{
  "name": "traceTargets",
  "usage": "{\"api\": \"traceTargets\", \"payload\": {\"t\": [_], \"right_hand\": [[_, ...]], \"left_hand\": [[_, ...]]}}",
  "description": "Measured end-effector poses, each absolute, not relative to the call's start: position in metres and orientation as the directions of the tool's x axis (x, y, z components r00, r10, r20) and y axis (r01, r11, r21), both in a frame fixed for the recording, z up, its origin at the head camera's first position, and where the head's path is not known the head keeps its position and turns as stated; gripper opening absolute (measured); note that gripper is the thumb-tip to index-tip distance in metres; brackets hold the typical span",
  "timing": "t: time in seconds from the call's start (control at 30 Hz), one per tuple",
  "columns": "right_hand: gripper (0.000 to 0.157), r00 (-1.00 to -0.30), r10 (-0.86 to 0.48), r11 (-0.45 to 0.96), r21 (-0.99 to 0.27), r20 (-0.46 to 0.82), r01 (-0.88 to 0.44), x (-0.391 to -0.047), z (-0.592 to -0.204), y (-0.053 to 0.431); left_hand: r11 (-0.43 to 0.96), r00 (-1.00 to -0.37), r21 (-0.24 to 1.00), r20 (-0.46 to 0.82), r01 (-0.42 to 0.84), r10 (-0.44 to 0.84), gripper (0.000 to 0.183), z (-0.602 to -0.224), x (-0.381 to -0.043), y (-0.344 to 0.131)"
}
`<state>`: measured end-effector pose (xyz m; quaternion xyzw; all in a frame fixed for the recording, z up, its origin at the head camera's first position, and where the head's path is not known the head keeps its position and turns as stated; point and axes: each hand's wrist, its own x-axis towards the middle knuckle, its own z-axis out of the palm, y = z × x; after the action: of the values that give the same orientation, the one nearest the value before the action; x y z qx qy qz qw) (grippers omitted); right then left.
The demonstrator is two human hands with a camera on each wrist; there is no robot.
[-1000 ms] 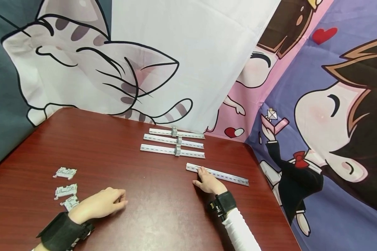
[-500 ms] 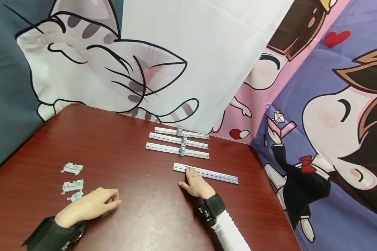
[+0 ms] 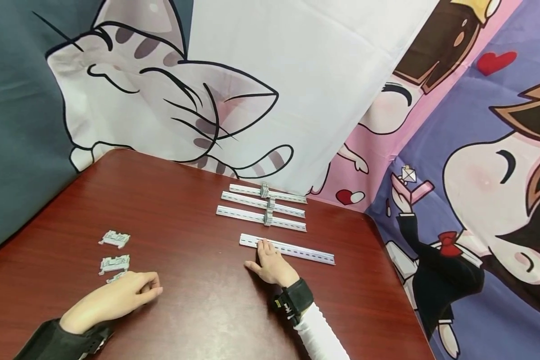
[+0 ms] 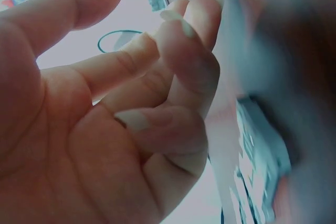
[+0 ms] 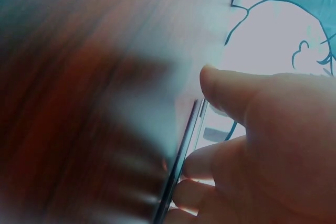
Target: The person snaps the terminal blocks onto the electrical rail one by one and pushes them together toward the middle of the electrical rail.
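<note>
A slotted metal DIN rail (image 3: 310,253) lies slightly slanted on the table. My right hand (image 3: 275,267) rests its fingertips on it near the left end, with the thumb spread out to the side. In the right wrist view the rail (image 5: 181,169) shows edge-on under the fingertips. My left hand (image 3: 112,297) hovers low over the front left of the table, fingers loosely bent and holding nothing. Beside it lie pale grey terminal blocks, one at the back (image 3: 114,238) and one in the middle (image 3: 114,264). The hand partly hides a third block (image 3: 116,276).
Three more rails lie side by side at the back, the nearest rail (image 3: 238,214) included, each carrying a small cluster of terminal blocks (image 3: 268,217) near its middle. A cartoon-printed cloth (image 3: 324,75) hangs right behind the table (image 3: 198,300) and along its right side.
The rail under my right hand has slid left across the table along with the hand. My left hand has drifted left, closer over the blocks. The head view has shifted left.
</note>
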<state>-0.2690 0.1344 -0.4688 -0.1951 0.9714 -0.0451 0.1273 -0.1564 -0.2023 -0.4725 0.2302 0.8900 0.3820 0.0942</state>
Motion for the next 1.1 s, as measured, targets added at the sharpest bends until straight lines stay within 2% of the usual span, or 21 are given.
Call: {"api": "traceTargets", "payload": {"t": [0.4,1.1], "right_hand": [[0.080,-0.885,-0.419,0.906,-0.154,-0.204,-0.394,-0.263,-0.467,0.108],[0.080,-0.860,-0.478,0.878,-0.095,-0.180,-0.469,-0.256,-0.469,0.069]], "left_hand": [[0.662,-0.916,0.682,0.032,0.312,0.400,0.012,-0.478,-0.144,-0.226],[0.699,-0.951,0.671,0.026,0.246,0.310,0.011,-0.479,-0.128,-0.257]]}}
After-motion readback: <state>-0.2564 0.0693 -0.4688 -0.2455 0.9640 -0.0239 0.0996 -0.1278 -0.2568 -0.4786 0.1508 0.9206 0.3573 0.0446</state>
